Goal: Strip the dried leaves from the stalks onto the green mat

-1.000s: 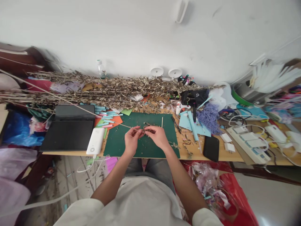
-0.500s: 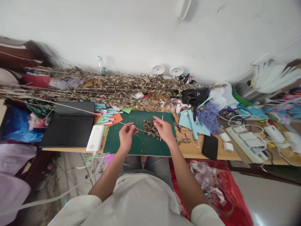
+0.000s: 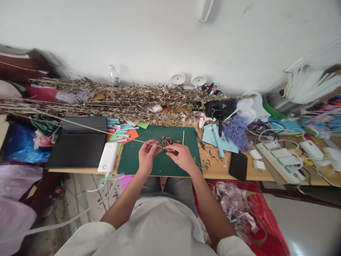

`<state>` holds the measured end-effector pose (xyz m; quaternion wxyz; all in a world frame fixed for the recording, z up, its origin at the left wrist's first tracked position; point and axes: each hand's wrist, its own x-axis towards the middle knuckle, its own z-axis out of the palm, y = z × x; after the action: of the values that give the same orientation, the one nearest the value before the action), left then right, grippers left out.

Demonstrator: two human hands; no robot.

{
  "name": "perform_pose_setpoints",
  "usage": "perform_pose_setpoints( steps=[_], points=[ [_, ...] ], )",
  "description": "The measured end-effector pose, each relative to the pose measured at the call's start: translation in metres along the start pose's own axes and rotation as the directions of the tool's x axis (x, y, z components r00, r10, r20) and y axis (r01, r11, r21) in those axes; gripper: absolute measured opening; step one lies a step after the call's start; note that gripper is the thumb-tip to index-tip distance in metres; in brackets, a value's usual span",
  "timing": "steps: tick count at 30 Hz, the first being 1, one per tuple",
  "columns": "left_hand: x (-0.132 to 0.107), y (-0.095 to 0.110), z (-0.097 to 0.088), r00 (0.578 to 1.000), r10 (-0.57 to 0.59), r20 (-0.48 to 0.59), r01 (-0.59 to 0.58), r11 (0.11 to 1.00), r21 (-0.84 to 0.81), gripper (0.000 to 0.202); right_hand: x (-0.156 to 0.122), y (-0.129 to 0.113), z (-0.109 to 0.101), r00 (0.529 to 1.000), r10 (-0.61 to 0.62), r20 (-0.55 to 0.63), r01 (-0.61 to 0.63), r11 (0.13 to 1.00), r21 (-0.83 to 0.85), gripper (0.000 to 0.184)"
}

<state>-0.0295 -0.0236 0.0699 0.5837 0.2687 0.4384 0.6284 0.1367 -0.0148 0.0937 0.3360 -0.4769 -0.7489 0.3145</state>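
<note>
A long, thin dried plant stem (image 3: pixel 87 126) slants from the far left across the tablet case to the mat. My left hand (image 3: pixel 147 155) pinches it near its right part, palm turned upward. My right hand (image 3: pixel 182 156) is closed on the stem's leafy right end, just right of the left fingers. Behind both hands a small heap of dry, crumbled leaves (image 3: pixel 170 140) lies on the green cutting mat (image 3: pixel 133 160). A pale thin stick (image 3: pixel 183 137) rests on the mat beyond my right hand.
Bundles of dried stems (image 3: pixel 138 99) line the wall. Left are a black tablet case (image 3: pixel 77 149), white power bank (image 3: pixel 108 156) and rolled papers (image 3: pixel 122 129). Right are a glue gun (image 3: pixel 206 119), purple yarn (image 3: pixel 236 132), phone (image 3: pixel 238 166) and power strip (image 3: pixel 282 160).
My right hand has moved left and down from over the leaf heap and closed on the stem's end. My left hand has shifted slightly right, still holding the stem.
</note>
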Motion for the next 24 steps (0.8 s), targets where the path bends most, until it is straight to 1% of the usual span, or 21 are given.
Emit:
perform_pose_setpoints(
  steps=[2, 3, 6, 8, 10, 12, 14, 15, 16, 17, 19, 21, 22, 24],
  points=[
    [-0.004, -0.002, 0.001, 0.997, -0.036, 0.065, 0.035, 0.999, 0.013, 0.031, 0.0, -0.003, -0.001, 0.999, 0.018, -0.036, -0.017, 0.999, 0.039, 0.014],
    [-0.005, -0.003, 0.002, 0.997, -0.039, 0.073, 0.037, 0.999, 0.016, 0.029, 0.001, -0.004, -0.001, 0.998, 0.033, -0.06, -0.03, 0.998, 0.059, 0.012],
    [-0.004, -0.006, 0.002, 0.999, -0.002, 0.037, 0.001, 1.0, 0.023, 0.024, 0.003, -0.003, 0.001, 0.987, 0.098, -0.124, -0.082, 0.989, 0.126, 0.01],
    [-0.003, -0.006, 0.003, 1.0, 0.027, 0.008, -0.027, 0.999, 0.029, 0.024, 0.005, 0.0, 0.004, 0.974, 0.167, -0.153, -0.133, 0.969, 0.21, 0.011],
    [-0.002, -0.006, 0.003, 0.999, 0.044, -0.013, -0.043, 0.999, 0.03, 0.023, 0.009, 0.004, 0.009, 0.946, 0.268, -0.183, -0.2, 0.925, 0.322, 0.013],
    [-0.001, -0.006, 0.002, 0.998, 0.052, -0.034, -0.051, 0.998, 0.029, 0.023, 0.015, 0.009, 0.012, 0.901, 0.375, -0.216, -0.262, 0.87, 0.417, 0.016],
    [0.0, -0.005, -0.001, 0.997, 0.05, -0.053, -0.049, 0.998, 0.031, 0.023, 0.022, 0.014, 0.013, 0.862, 0.453, -0.227, -0.315, 0.83, 0.461, 0.017],
    [0.0, -0.005, -0.002, 0.997, 0.048, -0.061, -0.046, 0.998, 0.033, 0.024, 0.026, 0.016, 0.012, 0.855, 0.471, -0.219, -0.338, 0.825, 0.454, 0.018],
    [0.001, -0.005, -0.004, 0.997, 0.046, -0.067, -0.044, 0.998, 0.034, 0.024, 0.03, 0.018, 0.01, 0.859, 0.47, -0.202, -0.357, 0.834, 0.42, 0.018],
    [0.001, -0.004, -0.005, 0.996, 0.045, -0.072, -0.043, 0.998, 0.037, 0.024, 0.033, 0.02, 0.007, 0.874, 0.451, -0.183, -0.368, 0.859, 0.357, 0.018],
    [0.002, -0.004, -0.008, 0.996, 0.044, -0.078, -0.041, 0.998, 0.045, 0.025, 0.037, 0.022, -0.001, 0.912, 0.385, -0.142, -0.36, 0.916, 0.176, 0.02],
    [0.003, -0.004, -0.01, 0.995, 0.046, -0.086, -0.041, 0.998, 0.051, 0.026, 0.037, 0.024, -0.01, 0.934, 0.344, -0.097, -0.343, 0.939, 0.029, 0.027],
    [0.003, -0.004, -0.011, 0.995, 0.044, -0.087, -0.039, 0.998, 0.055, 0.027, 0.036, 0.024, -0.015, 0.939, 0.335, -0.074, -0.336, 0.942, -0.007, 0.032],
    [0.004, -0.004, -0.013, 0.996, 0.035, -0.079, -0.03, 0.998, 0.063, 0.028, 0.034, 0.023, -0.021, 0.953, 0.302, -0.014, -0.302, 0.953, -0.018, 0.036]
  ],
)
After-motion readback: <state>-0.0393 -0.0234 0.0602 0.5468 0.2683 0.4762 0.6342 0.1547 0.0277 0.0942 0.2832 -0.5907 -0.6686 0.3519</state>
